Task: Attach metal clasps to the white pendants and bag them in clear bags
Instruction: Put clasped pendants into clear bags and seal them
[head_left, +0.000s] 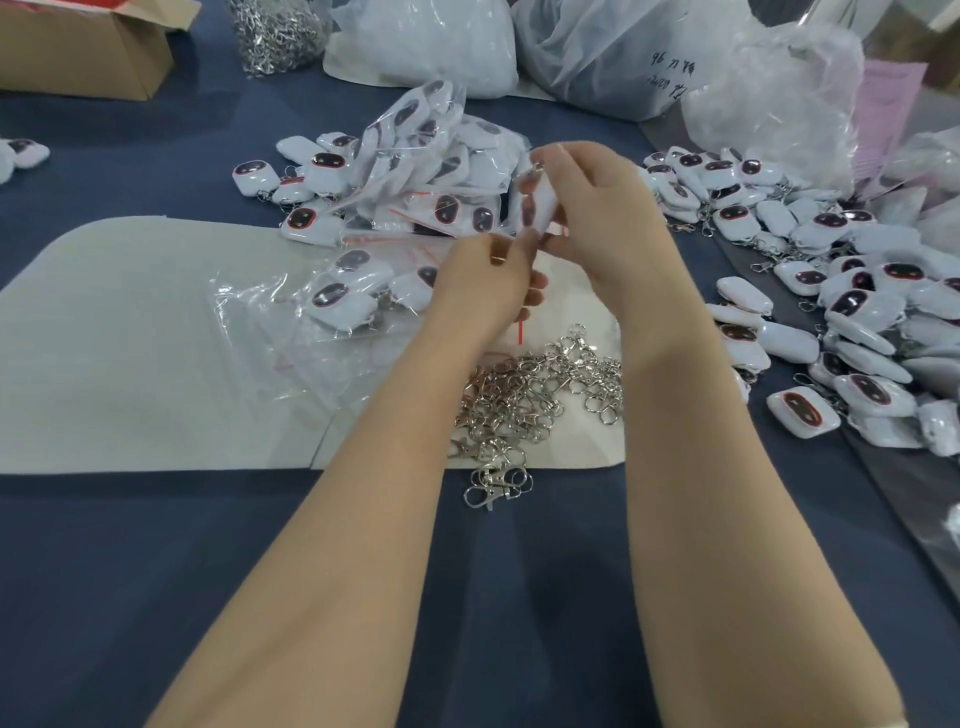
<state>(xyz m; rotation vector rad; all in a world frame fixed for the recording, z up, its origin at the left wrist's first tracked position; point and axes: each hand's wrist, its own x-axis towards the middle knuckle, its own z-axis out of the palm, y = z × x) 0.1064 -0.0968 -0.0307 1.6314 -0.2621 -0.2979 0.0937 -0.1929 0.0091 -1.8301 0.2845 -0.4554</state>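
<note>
Both hands meet above the pale mat (130, 338). My right hand (587, 208) grips a white pendant (535, 205) with a dark oval face, inside a small clear bag; a metal clasp shows at its top. My left hand (483, 280) pinches the lower edge of that bag. A heap of loose metal clasps (524, 395) lies under my forearms. Several empty clear bags (291, 343) lie on the mat at the left. Bagged pendants (431, 171) are piled behind my hands.
Loose white pendants (852, 312) with clasps spread across the right side of the blue table. Large plastic sacks (597, 47) stand at the back, with a bag of metal clasps (275, 31) and a cardboard box (83, 47) at the back left.
</note>
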